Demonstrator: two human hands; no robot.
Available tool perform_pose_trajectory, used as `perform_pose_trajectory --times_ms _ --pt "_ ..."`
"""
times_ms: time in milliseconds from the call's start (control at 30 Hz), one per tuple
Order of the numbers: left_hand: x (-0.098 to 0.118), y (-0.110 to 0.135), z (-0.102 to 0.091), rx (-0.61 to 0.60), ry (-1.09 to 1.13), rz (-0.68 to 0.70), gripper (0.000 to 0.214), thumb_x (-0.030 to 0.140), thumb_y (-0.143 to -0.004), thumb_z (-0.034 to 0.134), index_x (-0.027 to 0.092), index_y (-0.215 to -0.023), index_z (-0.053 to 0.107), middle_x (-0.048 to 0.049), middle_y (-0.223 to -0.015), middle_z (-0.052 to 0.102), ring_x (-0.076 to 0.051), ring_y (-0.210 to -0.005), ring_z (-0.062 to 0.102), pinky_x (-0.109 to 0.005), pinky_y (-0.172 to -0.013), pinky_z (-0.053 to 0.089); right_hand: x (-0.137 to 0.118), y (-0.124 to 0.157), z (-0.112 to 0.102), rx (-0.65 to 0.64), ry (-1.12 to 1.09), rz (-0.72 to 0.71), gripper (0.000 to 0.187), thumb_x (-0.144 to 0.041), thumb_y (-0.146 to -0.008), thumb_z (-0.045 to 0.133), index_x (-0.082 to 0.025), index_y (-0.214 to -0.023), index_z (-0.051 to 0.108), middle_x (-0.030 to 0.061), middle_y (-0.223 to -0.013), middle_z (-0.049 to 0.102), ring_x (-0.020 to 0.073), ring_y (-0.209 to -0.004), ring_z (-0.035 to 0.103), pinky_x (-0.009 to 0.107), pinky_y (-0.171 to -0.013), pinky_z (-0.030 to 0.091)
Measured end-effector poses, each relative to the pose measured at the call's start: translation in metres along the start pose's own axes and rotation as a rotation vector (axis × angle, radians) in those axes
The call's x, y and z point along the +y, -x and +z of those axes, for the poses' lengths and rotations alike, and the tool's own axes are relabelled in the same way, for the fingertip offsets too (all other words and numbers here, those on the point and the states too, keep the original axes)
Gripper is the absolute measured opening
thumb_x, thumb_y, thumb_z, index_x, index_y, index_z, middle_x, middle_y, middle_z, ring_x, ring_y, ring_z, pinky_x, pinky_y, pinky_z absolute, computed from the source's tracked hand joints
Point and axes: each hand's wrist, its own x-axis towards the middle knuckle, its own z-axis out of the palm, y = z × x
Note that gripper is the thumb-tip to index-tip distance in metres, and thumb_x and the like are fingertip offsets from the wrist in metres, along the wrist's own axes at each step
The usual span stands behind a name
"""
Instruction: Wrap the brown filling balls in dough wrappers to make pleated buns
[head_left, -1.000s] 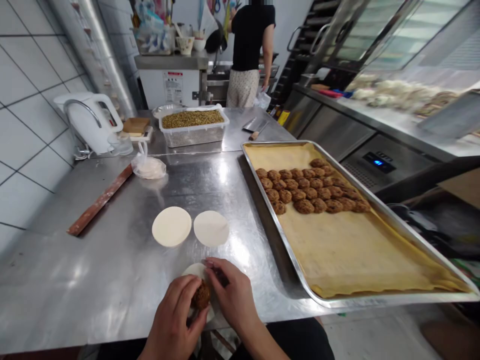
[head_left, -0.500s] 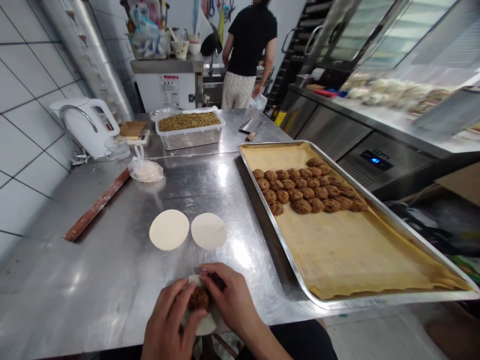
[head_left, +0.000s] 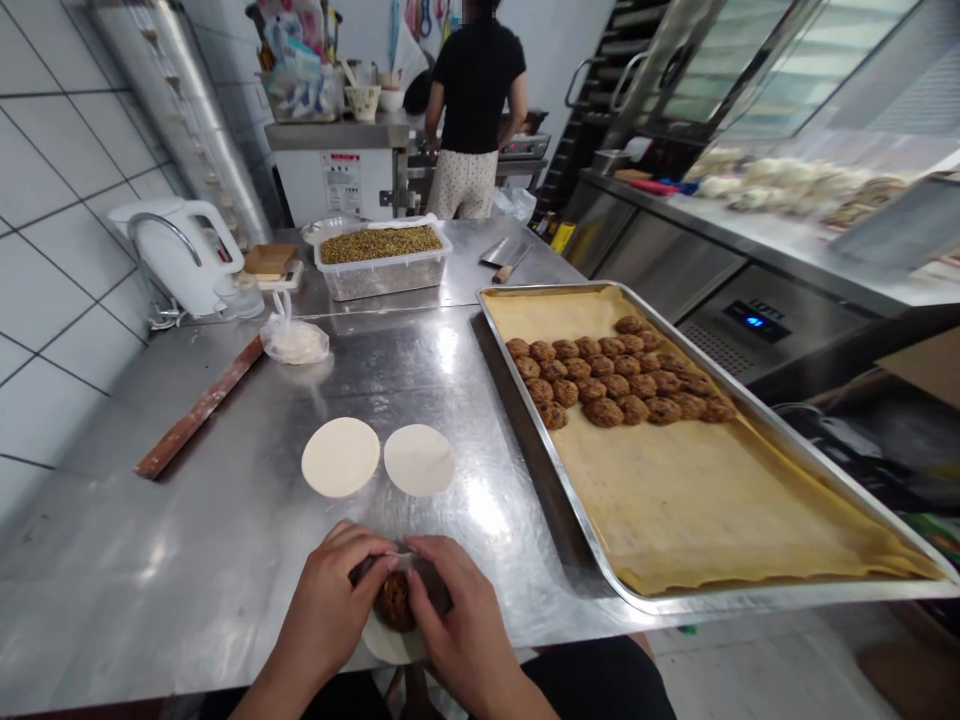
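At the near edge of the steel table, a round dough wrapper (head_left: 390,645) lies with a brown filling ball (head_left: 395,603) on it. My left hand (head_left: 330,590) pinches the wrapper's far edge between thumb and fingers. From the other side, my right hand (head_left: 457,600) curls round the ball, its fingertips on the same raised edge and its thumb against the filling. Just beyond my hands are a stack of pale dough rounds (head_left: 340,457) and, beside it, a single thinner round (head_left: 419,460).
On the right, a lined metal tray (head_left: 675,500) holds several brown filling balls (head_left: 604,410). Farther back are a tub of greenish crumbs (head_left: 382,270), a tied plastic bag (head_left: 296,342), a wooden stick (head_left: 199,410), a kettle (head_left: 172,245) and a scraper (head_left: 506,252). A person (head_left: 480,100) stands behind the table.
My left hand has moved from the wrapper's left side to its far edge, which is now lifted against the ball. The person at the back has shifted left and turned toward the counter.
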Motion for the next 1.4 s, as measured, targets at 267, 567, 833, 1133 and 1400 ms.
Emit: perform_pose_trajectory --times_ms 267,567,833,1133,1400 --pt "0.007 0.032 0.020 0.195 -0.128 0.220 0.017 0.020 -0.102 0.053 0.025 -0.104 0.070 -0.0050 -0.101 0.068 -0.020 -0.097 0.065 -0.033 -0.085 0.057 -0.001 -0.001 0.009 0.008 0.042 0.027 0.019 -0.014 -0.100 0.053 -0.023 -0.104 0.068 0.0092 -0.106 0.070 0.0259 -0.101 0.066 0.042 -0.090 0.056" --pt "-0.002 0.031 0.023 0.211 -0.139 0.182 0.027 0.021 -0.104 0.055 0.030 -0.126 0.068 -0.0016 -0.103 0.072 -0.016 -0.095 0.070 -0.027 -0.084 0.059 -0.002 0.005 -0.004 -0.127 -0.119 -0.001 0.025 -0.020 -0.109 0.042 -0.025 -0.105 0.066 0.0065 -0.105 0.068 0.0218 -0.099 0.064 0.036 -0.090 0.053" --pt "-0.001 0.027 0.019 0.163 -0.170 0.233 0.018 0.021 -0.103 0.056 0.026 -0.114 0.069 -0.0015 -0.099 0.072 -0.017 -0.094 0.069 -0.030 -0.085 0.058 -0.007 0.002 -0.007 -0.020 -0.217 0.149 0.020 -0.027 -0.106 0.054 -0.024 -0.092 0.069 0.0048 -0.099 0.069 0.0206 -0.094 0.068 0.032 -0.085 0.055" --pt "0.004 0.022 0.017 0.148 -0.183 0.320 0.021 0.017 -0.104 0.053 0.026 -0.104 0.072 -0.0020 -0.092 0.071 -0.017 -0.088 0.067 -0.030 -0.080 0.057 -0.003 0.011 -0.005 0.022 -0.208 0.136 0.017 -0.027 -0.104 0.057 -0.024 -0.098 0.072 0.0065 -0.102 0.072 0.0215 -0.096 0.069 0.032 -0.086 0.056" --pt "0.005 0.021 0.014 0.114 -0.181 0.324 0.022 0.017 -0.104 0.053 0.026 -0.115 0.070 -0.0008 -0.093 0.070 -0.015 -0.087 0.066 -0.027 -0.078 0.056 -0.002 0.016 0.000 -0.001 -0.187 0.034 0.024 -0.022 -0.106 0.050 -0.026 -0.116 0.072 0.0077 -0.114 0.072 0.0211 -0.104 0.070 0.033 -0.093 0.056"
